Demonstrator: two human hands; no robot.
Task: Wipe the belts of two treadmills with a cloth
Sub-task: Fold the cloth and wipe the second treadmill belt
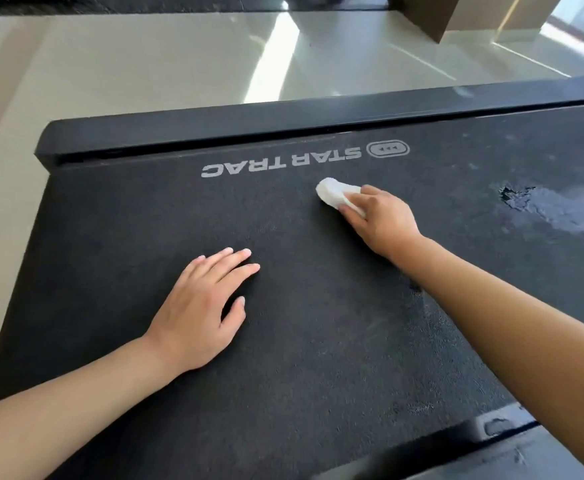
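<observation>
A black treadmill belt [127, 237] with a grey "STAR TRAC" logo [280, 164] fills most of the view. My right hand [380, 223] grips a small bunched white cloth [335, 195] and holds it down on the belt just below the logo's right end. My left hand [203, 306] lies flat on the belt, palm down, fingers straight and slightly spread, nearer to me and left of the cloth. A wet, shiny patch [553, 209] shows on the belt at the far right.
A black side rail [214, 128] borders the belt's far edge, and another dark rail [491, 434] runs at the lower right. Beyond lies a glossy beige tiled floor [145, 64] with a brown box-like base [456, 15] at the top right.
</observation>
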